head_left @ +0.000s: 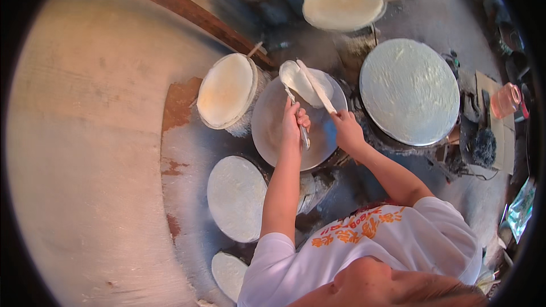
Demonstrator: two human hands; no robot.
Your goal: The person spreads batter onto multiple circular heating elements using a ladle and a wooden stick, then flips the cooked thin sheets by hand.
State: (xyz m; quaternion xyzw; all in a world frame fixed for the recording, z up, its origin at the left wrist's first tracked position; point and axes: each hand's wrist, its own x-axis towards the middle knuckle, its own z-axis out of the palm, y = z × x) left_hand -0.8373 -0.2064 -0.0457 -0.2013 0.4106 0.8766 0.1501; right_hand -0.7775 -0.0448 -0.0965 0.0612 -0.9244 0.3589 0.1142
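A round grey griddle (268, 122) lies in front of me with pale batter (325, 86) on its far part. My left hand (296, 119) is wrapped around the metal handle of a ladle (289, 75), whose bowl is coated with batter and hangs over the griddle's far left edge. In my right hand (348, 132) is a flat, pale wooden spatula (316, 87). Its blade slants up and left across the batter, with the tip beside the ladle's bowl. Whether the blade touches the griddle I cannot tell.
A large batter-covered griddle (409, 92) stands to the right. Several more rounds surround me: one at the far side (343, 5), one at left (227, 91), another nearer (236, 199). A jar (505, 101) and a dark brush-like thing (484, 146) sit at right. A wall (91, 136) rises at left.
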